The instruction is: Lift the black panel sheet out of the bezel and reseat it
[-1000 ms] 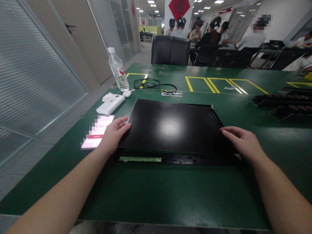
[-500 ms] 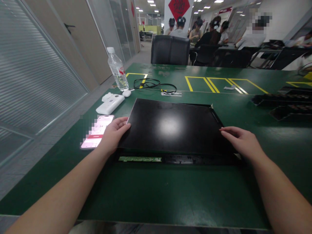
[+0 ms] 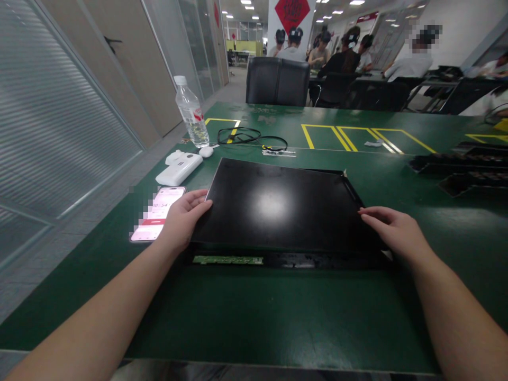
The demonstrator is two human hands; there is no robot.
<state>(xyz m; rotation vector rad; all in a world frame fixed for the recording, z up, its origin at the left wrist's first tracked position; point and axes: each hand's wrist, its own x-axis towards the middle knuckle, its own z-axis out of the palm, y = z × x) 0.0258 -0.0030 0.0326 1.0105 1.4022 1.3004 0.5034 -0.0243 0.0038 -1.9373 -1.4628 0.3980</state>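
Compared with a second ago, the glossy black rectangular panel hides slightly more of the shallow black frame beneath it. Our left hand pinches the panel's left edge; our right hand, well apart, meets the right edge, on which piece we cannot tell. The frame holds a green circuit strip; a clear plastic bottle holds liquid

The phone shows "54"; the red diamond sign is illegible.
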